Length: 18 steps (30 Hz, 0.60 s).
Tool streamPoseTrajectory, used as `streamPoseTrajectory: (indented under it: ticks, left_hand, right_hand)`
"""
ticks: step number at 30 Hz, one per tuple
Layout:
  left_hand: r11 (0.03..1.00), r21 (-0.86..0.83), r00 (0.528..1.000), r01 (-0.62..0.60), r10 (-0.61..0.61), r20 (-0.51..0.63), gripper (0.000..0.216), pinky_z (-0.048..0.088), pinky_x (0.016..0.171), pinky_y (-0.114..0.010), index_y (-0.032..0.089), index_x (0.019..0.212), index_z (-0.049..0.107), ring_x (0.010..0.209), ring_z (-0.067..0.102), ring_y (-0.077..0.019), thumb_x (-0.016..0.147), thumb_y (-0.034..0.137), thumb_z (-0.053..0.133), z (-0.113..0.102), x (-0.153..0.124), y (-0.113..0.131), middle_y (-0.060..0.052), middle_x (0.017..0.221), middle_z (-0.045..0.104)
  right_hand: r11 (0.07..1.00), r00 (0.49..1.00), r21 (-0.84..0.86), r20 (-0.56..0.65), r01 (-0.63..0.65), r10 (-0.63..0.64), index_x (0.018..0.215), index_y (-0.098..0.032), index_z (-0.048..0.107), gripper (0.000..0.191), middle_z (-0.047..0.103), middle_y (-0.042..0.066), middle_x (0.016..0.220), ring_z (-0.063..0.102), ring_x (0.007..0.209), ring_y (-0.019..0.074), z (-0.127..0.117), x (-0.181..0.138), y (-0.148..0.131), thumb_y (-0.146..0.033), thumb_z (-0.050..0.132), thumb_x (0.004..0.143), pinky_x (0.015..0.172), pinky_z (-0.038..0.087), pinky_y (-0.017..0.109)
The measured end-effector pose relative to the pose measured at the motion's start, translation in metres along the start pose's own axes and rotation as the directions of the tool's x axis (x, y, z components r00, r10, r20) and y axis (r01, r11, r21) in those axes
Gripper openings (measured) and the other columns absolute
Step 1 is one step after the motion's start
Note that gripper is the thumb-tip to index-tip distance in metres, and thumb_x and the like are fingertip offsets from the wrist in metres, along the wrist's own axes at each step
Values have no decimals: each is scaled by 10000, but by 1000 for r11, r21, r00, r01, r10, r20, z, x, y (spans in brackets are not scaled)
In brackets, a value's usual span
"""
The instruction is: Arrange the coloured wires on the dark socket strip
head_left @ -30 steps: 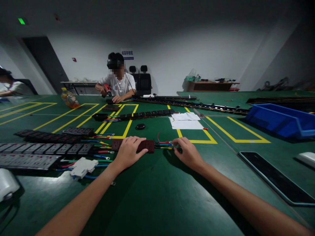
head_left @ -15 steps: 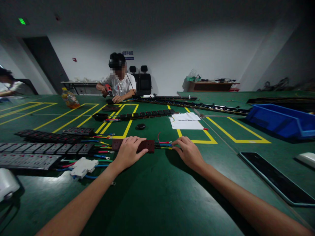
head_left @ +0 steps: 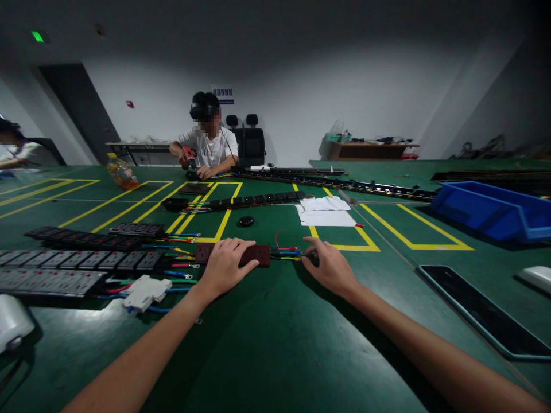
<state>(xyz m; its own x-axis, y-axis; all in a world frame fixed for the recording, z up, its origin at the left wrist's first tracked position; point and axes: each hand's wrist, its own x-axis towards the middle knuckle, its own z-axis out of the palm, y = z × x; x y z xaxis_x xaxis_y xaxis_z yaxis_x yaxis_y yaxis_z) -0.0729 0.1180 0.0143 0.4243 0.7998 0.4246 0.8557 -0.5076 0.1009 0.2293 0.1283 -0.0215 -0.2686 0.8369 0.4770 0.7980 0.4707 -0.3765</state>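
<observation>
My left hand (head_left: pixel 226 261) rests over a dark red power strip (head_left: pixel 262 256), fingers across its top and thumb along the near side, holding it against the table. Red, blue and yellow-green wires (head_left: pixel 286 252) with terminal ends come out of the strip's right end. Just right of those ends is my right hand (head_left: pixel 328 265), index finger and thumb apart, nothing visible between them. Whether a fingertip touches a terminal, I cannot tell. A thin red wire (head_left: pixel 278 236) curls behind the wires.
Several black socket strips (head_left: pixel 77 261) with wire leads lie left, beside a white plastic part (head_left: pixel 147 292). White papers (head_left: pixel 326 215), a phone (head_left: pixel 482 312) and a blue bin (head_left: pixel 491 212) are to the right. Across the table (head_left: pixel 267 344), a person (head_left: pixel 210 143) holds a red drill (head_left: pixel 189 156).
My right hand's index finger and thumb have parted from the wire ends, the index finger lifting. My left hand and the strip stay put.
</observation>
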Motion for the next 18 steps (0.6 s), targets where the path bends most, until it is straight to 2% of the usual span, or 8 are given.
streamPoseTrajectory:
  ticks: [5, 12, 18]
  left_hand:
    - [1000, 12, 1000, 14, -14, -20, 424, 464, 978, -502, 235, 1301, 628, 1093, 621, -301, 961, 485, 592, 1, 0, -1, -97, 1177, 694]
    - [999, 21, 1000, 26, -26, -11, 439, 465, 974, -497, 226, 1305, 622, 1092, 618, -301, 959, 495, 598, 3, 0, -2, -94, 1176, 694]
    - [1000, 15, 1000, 27, -27, -1, 438, 463, 981, -490, 223, 1308, 617, 1097, 617, -295, 962, 490, 604, 1, 0, -1, -92, 1184, 692]
  right_hand:
    - [992, 998, 105, -1, 67, -68, 1252, -197, 568, 340, 707, 47, 868, 644, 844, 232, 0, -1, 0, -246, 566, 916, 764, 502, 366]
    - [974, 981, 135, -89, 183, -172, 1068, -217, 608, 157, 681, 53, 884, 624, 799, 203, -2, -4, -2, -237, 557, 922, 747, 495, 333]
    - [999, 999, -27, -29, 25, -26, 994, -219, 626, 111, 662, 36, 807, 605, 742, 206, -2, -2, -1, -293, 555, 953, 659, 432, 320]
